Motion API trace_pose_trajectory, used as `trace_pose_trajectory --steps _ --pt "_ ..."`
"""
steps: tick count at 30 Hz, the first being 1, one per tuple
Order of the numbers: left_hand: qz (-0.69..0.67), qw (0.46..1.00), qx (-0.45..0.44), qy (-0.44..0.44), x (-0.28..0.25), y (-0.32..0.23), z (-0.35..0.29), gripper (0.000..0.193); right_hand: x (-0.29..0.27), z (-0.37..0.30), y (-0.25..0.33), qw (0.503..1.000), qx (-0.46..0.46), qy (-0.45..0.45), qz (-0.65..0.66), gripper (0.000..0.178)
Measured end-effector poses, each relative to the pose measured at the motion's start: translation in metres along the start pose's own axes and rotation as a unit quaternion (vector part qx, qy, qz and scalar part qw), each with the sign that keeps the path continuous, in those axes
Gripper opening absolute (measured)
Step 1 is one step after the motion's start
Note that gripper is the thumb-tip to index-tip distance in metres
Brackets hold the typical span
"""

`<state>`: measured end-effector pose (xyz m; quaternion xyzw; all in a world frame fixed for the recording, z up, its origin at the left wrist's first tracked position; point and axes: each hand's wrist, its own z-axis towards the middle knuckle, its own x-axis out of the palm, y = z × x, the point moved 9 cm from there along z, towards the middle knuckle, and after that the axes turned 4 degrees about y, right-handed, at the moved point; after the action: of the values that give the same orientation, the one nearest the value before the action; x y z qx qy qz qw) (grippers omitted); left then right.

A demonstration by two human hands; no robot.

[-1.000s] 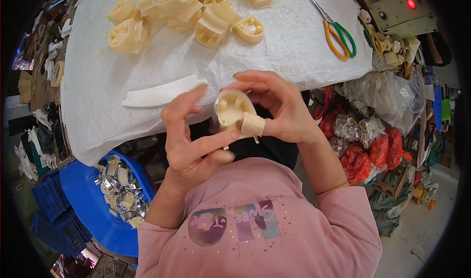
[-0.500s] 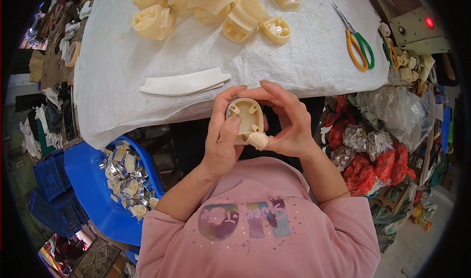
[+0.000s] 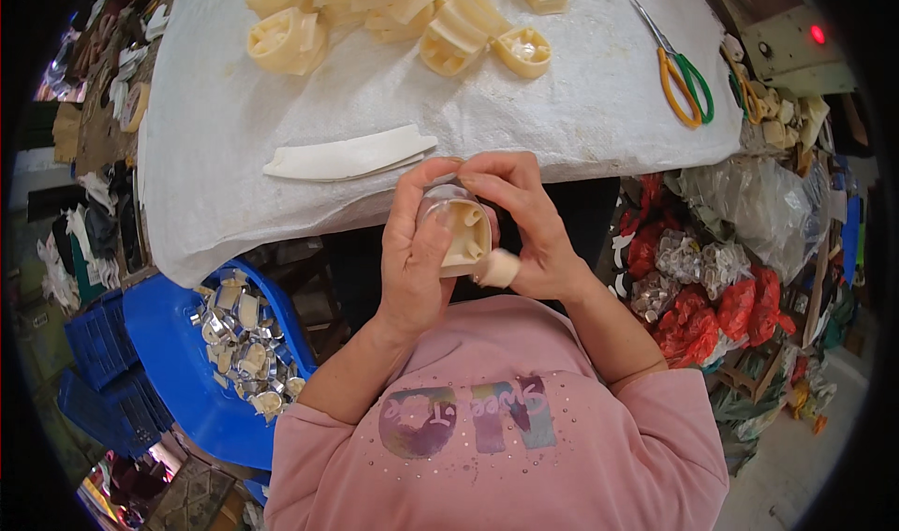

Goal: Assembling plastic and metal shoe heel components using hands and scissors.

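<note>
My left hand (image 3: 417, 259) grips a cream, hollow D-shaped shoe heel (image 3: 461, 258) with small posts inside, its open side facing up. A shiny silvery covering (image 3: 448, 196) shows around its far rim. The fingertips of my right hand (image 3: 524, 217) press on that far edge, meeting the left fingertips. A cream band (image 3: 497, 268) sits at my right thumb; whether it wraps the thumb is unclear. Beyond my hands lie slightly curved white strips (image 3: 351, 154), one partly over another. Several bare cream heels (image 3: 286, 42) are heaped at the table's far side.
White woven sheeting covers the table (image 3: 581, 91). Scissors (image 3: 679, 72) with orange and green handles lie at far right. A blue bin (image 3: 169, 381) at lower left holds several silver-banded heels (image 3: 251, 358). Red and clear plastic bags (image 3: 698, 316) crowd the right side.
Both hands have shifted slightly left with the heel, which has tilted. The right fingers have curled in closer on its far edge. The cream band at the right thumb is now blurred by motion.
</note>
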<state>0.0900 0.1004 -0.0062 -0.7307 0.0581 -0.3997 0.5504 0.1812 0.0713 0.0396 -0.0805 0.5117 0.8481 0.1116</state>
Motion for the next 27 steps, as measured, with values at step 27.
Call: trace_pose_trajectory --steps 27 --pt "-0.007 0.993 0.059 -0.102 0.0 -0.012 0.005 0.051 0.021 -0.004 -0.019 0.994 0.085 0.012 0.073 0.041"
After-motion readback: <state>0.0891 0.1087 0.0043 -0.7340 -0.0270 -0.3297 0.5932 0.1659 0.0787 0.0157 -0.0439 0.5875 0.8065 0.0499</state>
